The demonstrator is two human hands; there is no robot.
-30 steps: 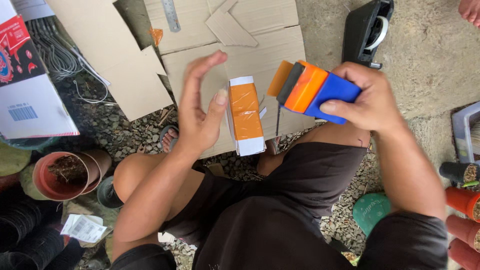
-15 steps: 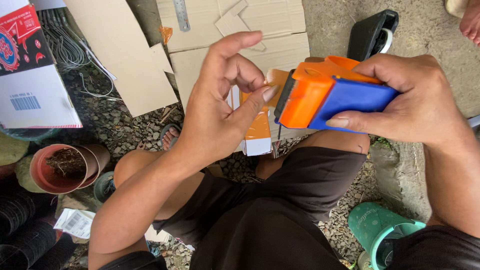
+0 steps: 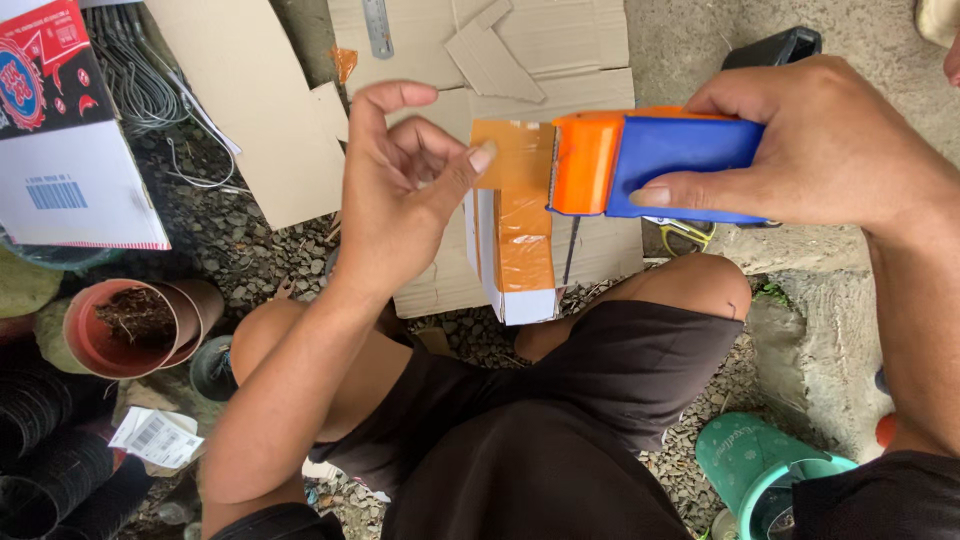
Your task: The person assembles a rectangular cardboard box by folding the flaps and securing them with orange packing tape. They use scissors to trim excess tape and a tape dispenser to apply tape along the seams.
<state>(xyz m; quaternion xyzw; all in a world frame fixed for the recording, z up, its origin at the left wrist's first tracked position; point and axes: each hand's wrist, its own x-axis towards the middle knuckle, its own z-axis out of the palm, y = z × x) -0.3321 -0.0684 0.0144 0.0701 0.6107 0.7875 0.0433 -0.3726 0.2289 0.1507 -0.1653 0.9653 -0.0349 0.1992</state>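
The tape dispenser (image 3: 655, 165), orange at its front and blue along the handle, is held up in front of the person's chest, above the knees, with its orange end pointing left. The right hand (image 3: 820, 150) wraps it from above: fingers curl over the top of the blue handle and the thumb presses along the lower edge, the forearm running down the right edge of the view. A strip of orange tape (image 3: 510, 155) stretches from the dispenser's front toward the left hand (image 3: 400, 190), whose thumb tip meets the strip's free end while the other fingers are loosely bent and the index finger arches above; the wrist is raised, the forearm rising from the lower left. Just below the strip, a small white box (image 3: 515, 255) with orange tape down its top rests on flat cardboard sheets (image 3: 560, 50) on the gravel.
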